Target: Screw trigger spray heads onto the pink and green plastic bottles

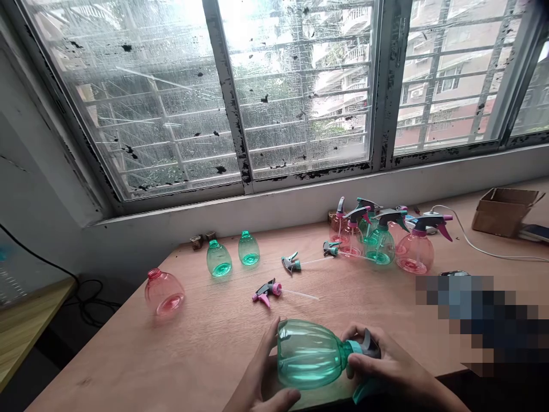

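A green spray bottle (311, 355) lies sideways in the air between my hands, near the table's front edge. My left hand (268, 377) cups its base, thumb below and fingers behind. My right hand (381, 357) is closed around the neck end, where a grey and teal spray head (369, 345) sits at the bottle mouth. Beyond them, a loose pink and grey spray head (268, 292) with a clear tube lies on the table. Farther back are two teal and grey spray heads, one nearer (291, 263) and one farther right (330, 248).
Two green bottles without heads (219, 260) and a pink one (165, 293) stand left on the wooden table (193, 355). Several bottles with spray heads (414, 252) cluster at back right. A cardboard box (501, 213) and white cable (476, 246) lie farther right. Pixelation covers the right side.
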Tool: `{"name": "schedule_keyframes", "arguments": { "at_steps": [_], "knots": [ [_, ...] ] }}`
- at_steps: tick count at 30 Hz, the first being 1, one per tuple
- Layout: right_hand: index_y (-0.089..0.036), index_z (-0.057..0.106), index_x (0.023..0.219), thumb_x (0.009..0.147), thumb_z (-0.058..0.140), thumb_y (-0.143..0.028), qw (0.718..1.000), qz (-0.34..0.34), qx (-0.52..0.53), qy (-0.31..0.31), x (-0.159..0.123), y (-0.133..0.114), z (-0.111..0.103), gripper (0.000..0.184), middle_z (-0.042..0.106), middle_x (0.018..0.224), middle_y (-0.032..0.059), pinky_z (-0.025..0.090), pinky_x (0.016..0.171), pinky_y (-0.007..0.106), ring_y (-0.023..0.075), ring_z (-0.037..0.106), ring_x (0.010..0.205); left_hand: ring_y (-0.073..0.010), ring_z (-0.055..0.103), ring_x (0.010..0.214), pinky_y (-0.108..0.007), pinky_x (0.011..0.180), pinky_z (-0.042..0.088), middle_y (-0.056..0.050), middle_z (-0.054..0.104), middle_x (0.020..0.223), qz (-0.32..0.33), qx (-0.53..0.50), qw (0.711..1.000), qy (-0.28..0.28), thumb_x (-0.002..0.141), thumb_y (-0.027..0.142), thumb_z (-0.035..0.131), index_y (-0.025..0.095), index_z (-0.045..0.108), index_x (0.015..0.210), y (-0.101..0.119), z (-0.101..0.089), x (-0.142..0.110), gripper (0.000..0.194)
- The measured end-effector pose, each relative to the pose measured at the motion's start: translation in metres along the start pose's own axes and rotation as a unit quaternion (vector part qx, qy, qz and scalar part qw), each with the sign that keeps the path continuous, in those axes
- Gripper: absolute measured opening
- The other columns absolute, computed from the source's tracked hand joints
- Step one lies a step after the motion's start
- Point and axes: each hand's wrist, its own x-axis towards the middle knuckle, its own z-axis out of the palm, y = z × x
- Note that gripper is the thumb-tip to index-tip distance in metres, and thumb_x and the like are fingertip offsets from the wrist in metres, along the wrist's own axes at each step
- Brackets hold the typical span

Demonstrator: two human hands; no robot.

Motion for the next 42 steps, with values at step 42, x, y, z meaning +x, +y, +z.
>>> {"name": "schedule_keyframes", "arguments": {
  "at_steps": [42],
  "knots": [
    [-0.018, 0.062, 0.098, 0.077, 0.079, -0.054, 1.0, 0.004, 0.01, 0.022, 0.0, -0.005, 0.003, 0.045, 0.075, 0.073, 0.0039, 0.046, 0.063, 0.027, 0.0182, 0.065, 0.065, -0.0353, 0.037, 0.146, -0.046, 0.113, 0.044, -0.008, 0.038, 0.16, 0.079, 0.033, 0.99, 0.109, 0.099, 0.042, 0.052, 0.032, 0.058, 0.133, 0.002, 0.001, 0.002, 0.036]
  ]
}}
